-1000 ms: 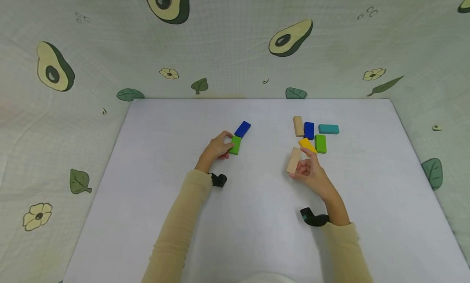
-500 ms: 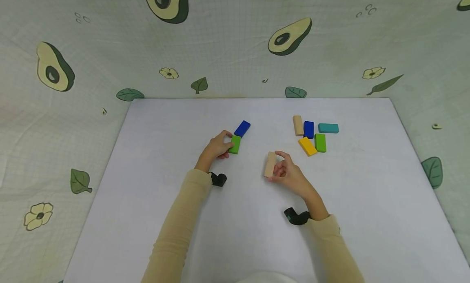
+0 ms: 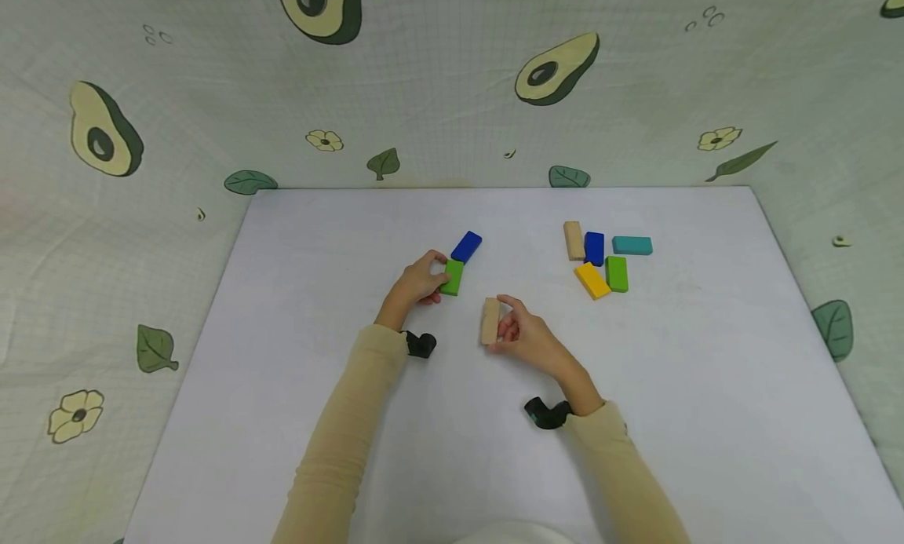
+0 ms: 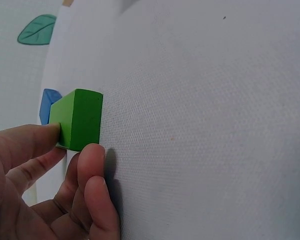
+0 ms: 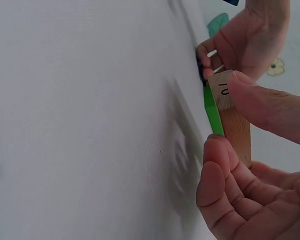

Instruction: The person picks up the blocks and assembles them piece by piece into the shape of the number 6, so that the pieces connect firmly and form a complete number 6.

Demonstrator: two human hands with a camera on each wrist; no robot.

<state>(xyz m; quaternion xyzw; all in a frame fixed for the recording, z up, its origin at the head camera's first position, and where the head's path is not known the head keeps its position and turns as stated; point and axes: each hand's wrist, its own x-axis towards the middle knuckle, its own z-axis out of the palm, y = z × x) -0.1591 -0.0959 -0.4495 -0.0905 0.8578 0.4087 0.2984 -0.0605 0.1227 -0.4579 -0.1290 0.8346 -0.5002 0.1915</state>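
Both hands are occupied: by the left hand (image 3: 415,283), 1 green block (image 3: 453,278) is pinched between thumb and fingers; by the right hand (image 3: 534,343), 1 wooden block (image 3: 490,321) is pinched likewise, right of the green block and on its near side. Whether the wooden block is lifted cannot be told. Altogether 8 blocks are counted: 2 green, 2 blue, 2 wooden, 1 yellow, 1 teal. By the green block's far end, 1 blue block (image 3: 467,247) is placed. Well right of the green block, 5 are grouped: a 2nd wooden block (image 3: 574,241), 2nd blue block (image 3: 594,248), teal block (image 3: 632,246), yellow block (image 3: 592,281) and 2nd green block (image 3: 617,274). Both held blocks are aligned near to far along their long axes, far ends tipped slightly right. A white tabletop (image 3: 706,316) is backed by pale avocado-printed cloth (image 3: 452,81).
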